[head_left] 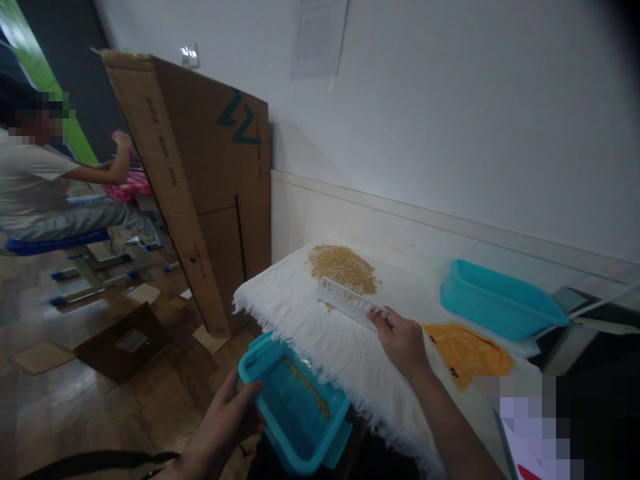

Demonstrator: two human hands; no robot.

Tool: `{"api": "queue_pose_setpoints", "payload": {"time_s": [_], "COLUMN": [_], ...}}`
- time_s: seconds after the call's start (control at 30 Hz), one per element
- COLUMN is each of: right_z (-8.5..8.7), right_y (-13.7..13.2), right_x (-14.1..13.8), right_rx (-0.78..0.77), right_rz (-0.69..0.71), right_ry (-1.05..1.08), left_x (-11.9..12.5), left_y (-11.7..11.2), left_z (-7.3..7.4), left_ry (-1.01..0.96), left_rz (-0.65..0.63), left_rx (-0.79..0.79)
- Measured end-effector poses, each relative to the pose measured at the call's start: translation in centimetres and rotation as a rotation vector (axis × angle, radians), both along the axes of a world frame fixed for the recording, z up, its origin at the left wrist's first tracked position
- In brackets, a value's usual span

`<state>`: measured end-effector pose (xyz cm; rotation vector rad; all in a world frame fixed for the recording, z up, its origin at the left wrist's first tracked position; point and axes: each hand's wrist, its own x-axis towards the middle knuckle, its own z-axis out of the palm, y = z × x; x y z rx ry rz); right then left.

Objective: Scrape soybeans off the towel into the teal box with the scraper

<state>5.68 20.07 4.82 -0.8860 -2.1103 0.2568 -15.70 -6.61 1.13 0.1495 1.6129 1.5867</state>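
Note:
A heap of yellow soybeans (343,263) lies on the white fringed cloth (295,327) that covers the table. My right hand (403,340) is closed on the near end of a long white slotted plastic strip (345,298). The strip's far end reaches the near side of the heap, and a few loose beans lie beside it. Below the table's edge, my left hand (235,410) grips the left side of a turquoise plastic container (300,443), thumb over the rim. A thin line of beans (307,387) lies inside this container, which is tilted under the hanging fringe.
Another turquoise bin (500,300) stands at the table's right, near an orange cloth (470,353). A tall cardboard box (215,167) leans by the wall. Flattened cardboard (125,343) lies on the floor. At far left a person (40,173) sits on a blue stool.

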Motion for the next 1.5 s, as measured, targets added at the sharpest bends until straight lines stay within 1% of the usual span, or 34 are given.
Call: {"api": "queue_pose_setpoints", "payload": {"time_s": [0.3,0.47,0.6,0.77,0.87,0.97,1.17,1.4,1.5], "right_z": [-0.7,-0.7,-0.6,-0.4,-0.4,-0.3,0.2,0.1,0.3], "right_y": [0.9,1.0,1.1,1.1,1.0,0.6,-0.2,-1.0,-1.6], "right_x": [0.5,0.5,0.6,0.6,0.5,0.5,0.6,0.5,0.4], "right_rx": [-0.03,-0.07,-0.11,-0.128,-0.143,-0.143,-0.141,-0.162,-0.17], "right_rz": [-0.025,-0.01,-0.004,0.0,0.019,0.037,0.096,0.175,0.224], "right_ry": [-0.03,-0.022,-0.016,-0.001,-0.013,-0.012,0.016,0.032,0.035], "left_x": [0.1,0.0,-0.1,0.1,0.2,0.2,0.2,0.0,-0.2], "left_y": [-0.1,0.0,0.1,0.1,0.0,0.0,-0.2,0.0,0.0], "left_z": [0.2,-0.1,-0.3,0.3,0.8,0.9,0.3,-0.2,-0.5], "left_ry": [-0.009,-0.002,-0.001,0.002,0.007,0.0,0.016,0.043,0.033], "left_rz": [-0.007,-0.001,0.007,-0.003,-0.012,-0.006,0.002,0.001,-0.004], "left_rx": [0.017,0.029,-0.006,0.008,0.001,0.007,0.001,0.006,0.006]}}
